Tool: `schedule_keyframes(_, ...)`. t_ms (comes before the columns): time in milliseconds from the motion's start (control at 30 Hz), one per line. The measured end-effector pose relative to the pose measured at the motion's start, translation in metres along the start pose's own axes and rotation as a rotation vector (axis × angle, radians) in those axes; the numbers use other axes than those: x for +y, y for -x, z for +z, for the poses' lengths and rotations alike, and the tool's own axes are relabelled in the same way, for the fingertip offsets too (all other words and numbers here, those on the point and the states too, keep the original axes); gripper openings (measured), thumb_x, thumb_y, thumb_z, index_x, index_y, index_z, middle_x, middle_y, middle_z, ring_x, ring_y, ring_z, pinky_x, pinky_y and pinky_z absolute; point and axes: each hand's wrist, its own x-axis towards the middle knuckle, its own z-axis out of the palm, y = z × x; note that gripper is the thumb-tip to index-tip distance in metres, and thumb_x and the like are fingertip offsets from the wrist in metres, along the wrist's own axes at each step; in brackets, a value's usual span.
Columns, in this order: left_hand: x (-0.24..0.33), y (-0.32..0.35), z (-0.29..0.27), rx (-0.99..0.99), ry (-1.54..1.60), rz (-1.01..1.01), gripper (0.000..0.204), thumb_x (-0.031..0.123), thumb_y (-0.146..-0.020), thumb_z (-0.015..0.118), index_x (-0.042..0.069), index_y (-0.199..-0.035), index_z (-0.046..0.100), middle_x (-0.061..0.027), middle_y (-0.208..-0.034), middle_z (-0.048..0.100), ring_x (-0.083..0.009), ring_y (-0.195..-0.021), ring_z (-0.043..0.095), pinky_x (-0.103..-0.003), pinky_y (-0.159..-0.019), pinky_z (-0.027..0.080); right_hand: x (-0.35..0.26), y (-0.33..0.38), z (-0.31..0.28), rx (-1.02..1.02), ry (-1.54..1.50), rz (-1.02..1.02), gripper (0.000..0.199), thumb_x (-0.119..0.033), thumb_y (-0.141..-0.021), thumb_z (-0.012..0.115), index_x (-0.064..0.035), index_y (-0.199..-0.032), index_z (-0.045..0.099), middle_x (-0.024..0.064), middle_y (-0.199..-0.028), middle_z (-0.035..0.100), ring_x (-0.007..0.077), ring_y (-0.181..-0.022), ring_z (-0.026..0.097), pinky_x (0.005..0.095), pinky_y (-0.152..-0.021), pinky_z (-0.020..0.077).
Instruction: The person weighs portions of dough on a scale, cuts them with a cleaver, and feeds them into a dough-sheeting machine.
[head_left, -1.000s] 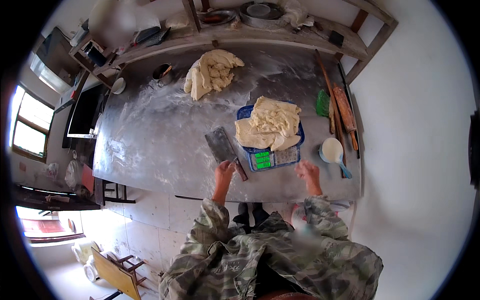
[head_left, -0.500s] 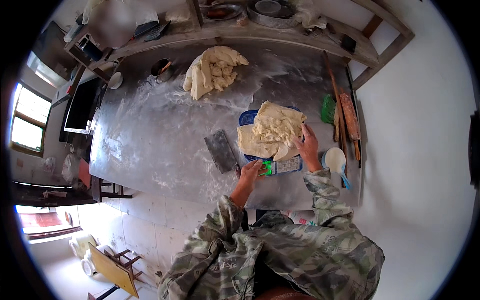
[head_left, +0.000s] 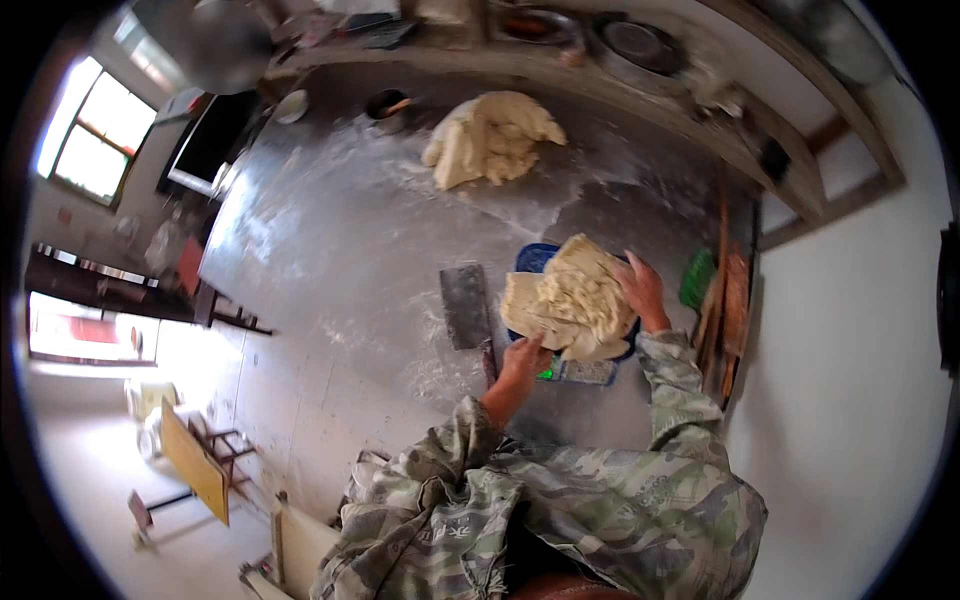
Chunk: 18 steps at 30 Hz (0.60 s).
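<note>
Gripping a pale mass of dough (head_left: pixel 572 300) from both sides in the head view, the person is leaning over a floured metal table (head_left: pixel 330 260). The left hand (head_left: pixel 524 358) is cupping the dough's near lower edge, fingers curled up into it. The right hand (head_left: pixel 640 288) is lying against the far right side, fingers spread over the surface. The dough is sitting on a blue scale (head_left: pixel 575 365) near the table's right front edge. A cleaver (head_left: pixel 467 308) is lying flat just left of the scale. A second heap of dough (head_left: pixel 490 138) is resting well apart, toward the table's back, and a green brush (head_left: pixel 697 280) is lying just right of the scale.
</note>
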Motion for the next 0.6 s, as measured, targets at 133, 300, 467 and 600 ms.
schedule_keyframes(133,0.004,0.008,0.031,0.222,-0.037,0.009,0.051,0.045,-0.087,0.073,0.0,-0.109,0.064,-0.0114,-0.104,0.068,-0.0217,-0.089,0.063,-0.037,-0.081,0.052,0.014,-0.004,0.005,-0.119,-0.085,0.011,0.059,-0.043,-0.087,0.066,-0.0029,-0.129,0.06,0.0209,-0.119,0.065,0.0366,-0.109,0.063,0.0428,-0.092,0.049)
schedule_keyframes(300,0.015,0.005,0.021,0.235,0.12,-0.122,0.053,0.044,-0.087,0.074,-0.003,-0.108,0.064,-0.0124,-0.099,0.068,-0.0223,-0.09,0.064,-0.037,-0.078,0.052,0.004,-0.013,0.004,-0.224,-0.003,0.001,0.06,-0.045,-0.085,0.067,-0.0039,-0.128,0.06,0.0203,-0.117,0.067,0.0369,-0.106,0.064,0.0422,-0.091,0.0494)
schedule_keyframes(467,0.027,0.013,0.044,0.173,0.115,-0.181,0.052,0.04,-0.089,0.073,-0.003,-0.115,0.06,-0.0112,-0.1,0.067,-0.0233,-0.098,0.063,-0.035,-0.08,0.052,0.024,-0.008,0.01,-0.179,-0.021,0.015,0.06,-0.04,-0.082,0.07,-0.0004,-0.126,0.061,0.02,-0.119,0.066,0.038,-0.109,0.062,0.0432,-0.093,0.049)
schedule_keyframes(600,0.011,0.004,0.032,0.162,0.314,-0.04,0.041,0.038,-0.087,0.076,0.001,-0.103,0.067,-0.0096,-0.094,0.068,-0.0201,-0.084,0.063,-0.031,-0.072,0.052,-0.003,0.014,0.015,0.015,-0.083,-0.216,0.053,-0.033,-0.083,0.069,0.003,-0.122,0.063,0.0219,-0.122,0.063,0.0386,-0.11,0.061,0.0438,-0.094,0.0477)
